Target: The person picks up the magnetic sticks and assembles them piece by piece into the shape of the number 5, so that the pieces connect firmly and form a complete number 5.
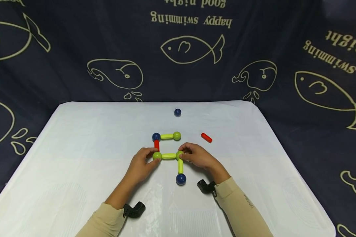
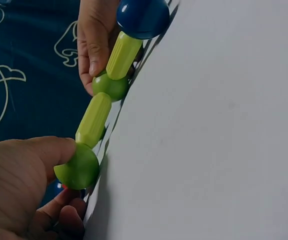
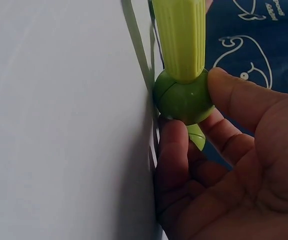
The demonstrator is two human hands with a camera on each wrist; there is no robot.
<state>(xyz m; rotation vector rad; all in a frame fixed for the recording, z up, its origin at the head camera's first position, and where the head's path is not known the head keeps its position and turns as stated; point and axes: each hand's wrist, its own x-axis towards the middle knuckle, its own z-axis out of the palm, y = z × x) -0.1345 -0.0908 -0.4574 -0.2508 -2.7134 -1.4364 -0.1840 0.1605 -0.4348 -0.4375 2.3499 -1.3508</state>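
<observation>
A chain of balls and short rods lies on the white table [image 1: 240,164]. My left hand [image 1: 140,164] pinches a green ball [image 2: 79,170] at its left corner between thumb and fingers. The right hand [image 1: 198,156] grips another green ball [image 3: 181,102], joined to the first by a yellow-green rod [image 1: 169,156]. From that right ball, a second yellow-green rod [image 1: 180,166] runs toward me to a dark blue ball [image 1: 181,179]. Beyond the left ball, a red rod [image 1: 156,144] leads to a blue ball [image 1: 156,136], then a yellow-green rod [image 1: 166,136] and a green ball [image 1: 177,135].
A loose blue ball [image 1: 177,112] sits near the table's far edge. To the right of the chain lies a loose red rod [image 1: 206,137]. Dark cloth [image 1: 190,85] with fish and whale drawings hangs behind the table.
</observation>
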